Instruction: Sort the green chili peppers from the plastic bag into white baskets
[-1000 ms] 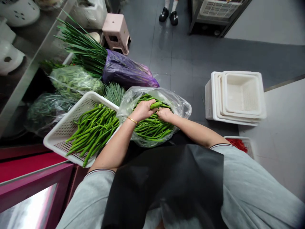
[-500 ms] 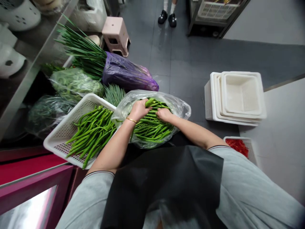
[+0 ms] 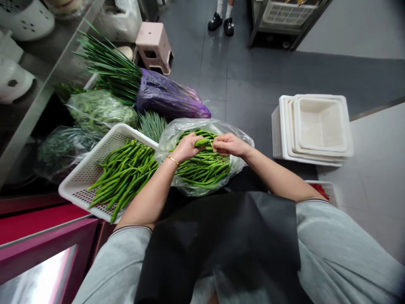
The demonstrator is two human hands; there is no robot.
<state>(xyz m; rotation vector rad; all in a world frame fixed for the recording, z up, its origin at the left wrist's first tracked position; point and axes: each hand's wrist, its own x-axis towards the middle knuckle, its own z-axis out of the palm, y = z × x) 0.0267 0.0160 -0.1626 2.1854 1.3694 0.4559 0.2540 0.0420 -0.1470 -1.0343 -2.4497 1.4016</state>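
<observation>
A clear plastic bag [image 3: 171,131] lies open in front of me, filled with long green beans [image 3: 205,171]. Above it my left hand [image 3: 187,147], with a gold bracelet at the wrist, is closed around a small bunch of green beans whose ends [image 3: 202,142] stick out toward the right. My right hand [image 3: 230,145] is closed at those ends, its fingertips pinched together; whatever they pinch is too small to make out. Left of the bag, a white perforated basket [image 3: 76,190] holds a pile of green beans [image 3: 126,173] laid roughly side by side.
Behind the basket lie bagged greens [image 3: 101,110] and long leafy stalks in a purple bag [image 3: 171,99]. A pink stool [image 3: 152,44] stands farther back. Stacked white baskets [image 3: 348,126] are on the right, near a basket of red pieces [image 3: 321,190]. Another person's shoes [image 3: 221,24] show at the top.
My right hand has lifted from the beans in the bag and moved right and slightly up to the bunch's ends. My left hand keeps its hold, turned slightly.
</observation>
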